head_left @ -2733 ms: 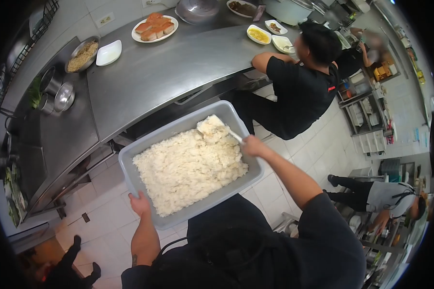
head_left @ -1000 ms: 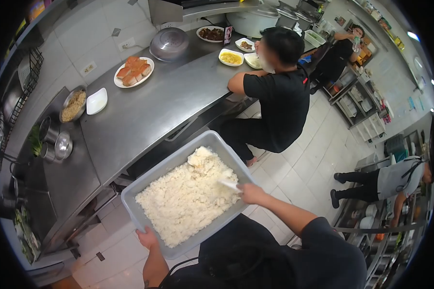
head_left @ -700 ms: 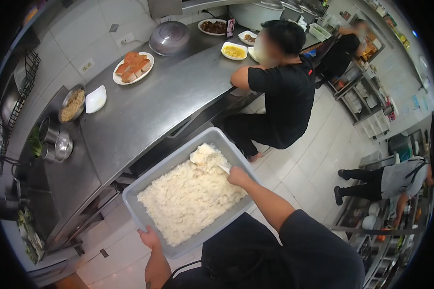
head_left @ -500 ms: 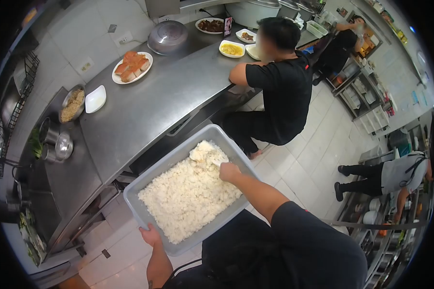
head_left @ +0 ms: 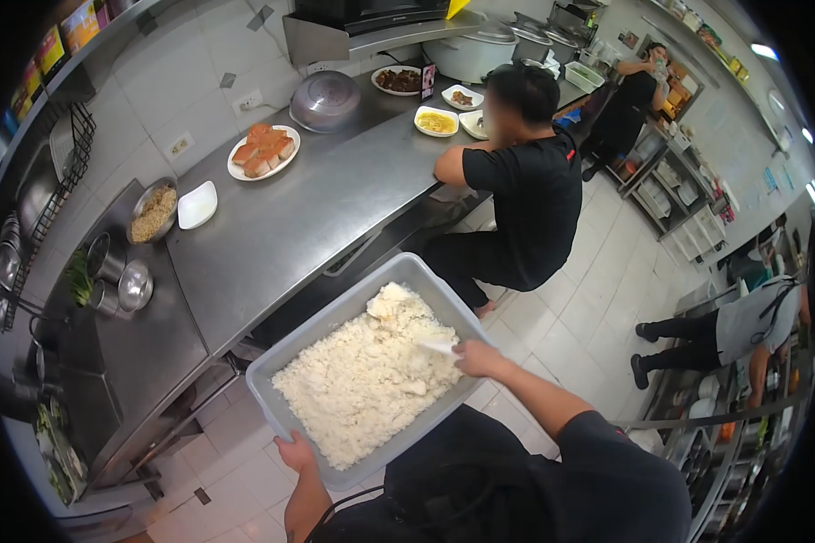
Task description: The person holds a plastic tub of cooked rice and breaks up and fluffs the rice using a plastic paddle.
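Holding the grey tub [head_left: 335, 317], your left hand [head_left: 296, 452] has its grip clamped on its near-left rim, while your right hand [head_left: 480, 359] has its grip wrapped around a white paddle [head_left: 436, 346], whose blurred blade is over the rice [head_left: 362, 380]; I cannot tell if it touches. The rice lies in the tub, in front of your body, near the metal counter [head_left: 290, 235] bearing a white dish [head_left: 197, 206]

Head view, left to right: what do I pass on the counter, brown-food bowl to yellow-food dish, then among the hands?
Counter: brown-food bowl, white dish, plate of orange pieces, grey dome, dark-food plate, yellow-food dish. Hands: left hand, white utensil, right hand. Omitted: grey tub, overlapping both.
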Available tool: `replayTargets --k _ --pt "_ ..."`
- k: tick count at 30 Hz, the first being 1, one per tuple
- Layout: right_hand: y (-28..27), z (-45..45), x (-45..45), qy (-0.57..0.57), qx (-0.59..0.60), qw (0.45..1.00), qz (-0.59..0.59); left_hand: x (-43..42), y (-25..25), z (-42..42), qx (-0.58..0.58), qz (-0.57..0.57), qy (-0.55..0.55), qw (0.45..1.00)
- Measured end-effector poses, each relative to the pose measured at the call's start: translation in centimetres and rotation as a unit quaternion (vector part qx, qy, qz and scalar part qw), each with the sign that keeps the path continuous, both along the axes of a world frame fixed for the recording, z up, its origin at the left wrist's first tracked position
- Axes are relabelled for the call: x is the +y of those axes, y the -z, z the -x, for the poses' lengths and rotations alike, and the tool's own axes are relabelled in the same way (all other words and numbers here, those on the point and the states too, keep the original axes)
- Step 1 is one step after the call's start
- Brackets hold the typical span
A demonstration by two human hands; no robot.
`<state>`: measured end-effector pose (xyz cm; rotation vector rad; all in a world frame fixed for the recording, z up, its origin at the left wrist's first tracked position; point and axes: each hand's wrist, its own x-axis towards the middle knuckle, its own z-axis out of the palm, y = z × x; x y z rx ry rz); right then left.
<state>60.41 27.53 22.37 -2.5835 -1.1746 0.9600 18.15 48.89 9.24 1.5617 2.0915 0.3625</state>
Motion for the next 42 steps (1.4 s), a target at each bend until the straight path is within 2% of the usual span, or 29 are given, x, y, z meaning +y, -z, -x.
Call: replayTargets --k 1,3,5,8,10,12,14,15,16,17,18,19,21,22,23,24,25,27,28,30,31,33,35,36,38,40,42 --pt "-0.8 -1.3 0.0 -0.002 0.0 1.0 0.004 -0.1 0.3 0.1 -0.003 -0.011 0.005 1.0" --pt "-1.6 -3.1 0.5 -0.008 0.005 0.991 0.131 -0.2 0.5 0.2 -0.005 -0.02 0.005 1.0" --pt "4.4 -2.5 0.9 -0.027 -0.013 0.989 0.141 -0.4 0.4 0.0 0.004 -0.044 0.008 0.999" --pt "6.4 -0.1 3.2 -0.012 -0.02 0.989 0.146 -0.4 0.3 0.1 0.001 -0.029 0.009 1.0" --pt "7.1 1.2 3.2 0.026 0.027 0.986 0.164 -0.1 -0.3 0.2 0.022 -0.012 0.012 1.0" --pt "8.8 2.1 1.7 0.014 0.005 0.991 0.133 -0.2 0.0 -0.5 0.021 -0.004 0.005 1.0" --pt "10.9 4.3 0.5 0.123 0.012 0.991 0.049 -0.1 0.7 0.1 0.029 -0.019 0.001 0.999" --pt "13.4 4.6 0.1 0.136 0.019 0.99 -0.019 -0.1 0.6 0.1 0.03 -0.02 0.002 0.999" --pt "13.4 4.9 0.3 0.141 0.021 0.99 -0.019 -0.2 0.3 -0.1 0.03 -0.022 0.001 0.999" --pt "13.5 5.1 1.1 0.268 0.13 0.953 -0.049 -0.3 -0.1 -0.3 0.029 -0.025 0.001 0.999" --pt "13.3 4.8 1.7 0.387 0.235 0.888 -0.08 -0.2 0.0 -0.2 0.029 -0.028 0.008 0.999" --pt "12.4 3.7 1.9 0.389 0.234 0.887 -0.084 -0.1 0.5 0.0 0.02 -0.026 0.009 0.999" --pt "10.4 1.1 1.4 0.401 0.396 0.826 0.001 0.0 0.9 0.2 0.01 -0.025 0.006 1.0" --pt "9.8 0.0 0.7 0.4 0.396 0.826 0.001 -0.1 1.0 0.3 0.007 -0.029 0.008 1.0" --pt "9.1 -1.3 -0.1 0.238 0.303 0.922 -0.026 -0.2 1.0 0.4 0.004 -0.032 0.011 0.999" --pt "8.4 -2.4 -0.4 0.064 0.197 0.977 -0.051 -0.1 1.0 0.3 0.004 -0.033 0.01 0.999" --pt "7.2 -3.5 0.1 0.061 0.196 0.977 -0.05 -0.1 1.0 0.2 0.01 -0.04 0.007 0.999" --pt "4.8 -5.6 1.4 -0.094 0.035 0.994 -0.036 -0.4 1.0 0.3 0.019 -0.042 0.0 0.999" --pt "4.1 -6.2 2.6 -0.097 0.036 0.994 -0.033 -0.4 0.7 0.2 0.015 -0.028 -0.001 0.999" --pt "3.6 -6.2 5.7 -0.134 -0.025 0.975 0.173 -0.2 0.0 -0.2 0.013 -0.014 -0.004 1.0" --pt "4.5 -5.4 6.5 -0.137 -0.023 0.975 0.174 -0.2 -0.1 -0.3 0.016 -0.011 -0.002 1.0" --pt "6.5 -2.9 8.0 -0.072 -0.043 0.982 0.168 -0.1 0.3 -0.1 0.024 -0.005 -0.004 1.0" --pt "6.4 -1.8 9.7 -0.062 -0.029 0.985 0.158 -0.4 2.5 0.9 0.015 -0.11 0.016 0.994" --pt "6.4 -1.1 9.0 -0.046 -0.019 0.987 0.151 -1.2 1.7 1.6 0.022 -0.098 0.014 0.995" --pt "7.6 -1.6 7.9 -0.054 -0.015 0.984 0.17 -0.1 -0.9 -0.4 -0.022 0.008 -0.008 1.0" --pt "9.3 -0.5 5.7 -0.024 -0.018 0.996 0.081 0.3 1.3 -0.2 -0.019 -0.025 -0.007 0.999" --pt "9.6 -0.4 5.7 -0.019 0.046 0.993 0.107 -0.3 1.7 0.9 -0.009 -0.057 -0.004 0.998"
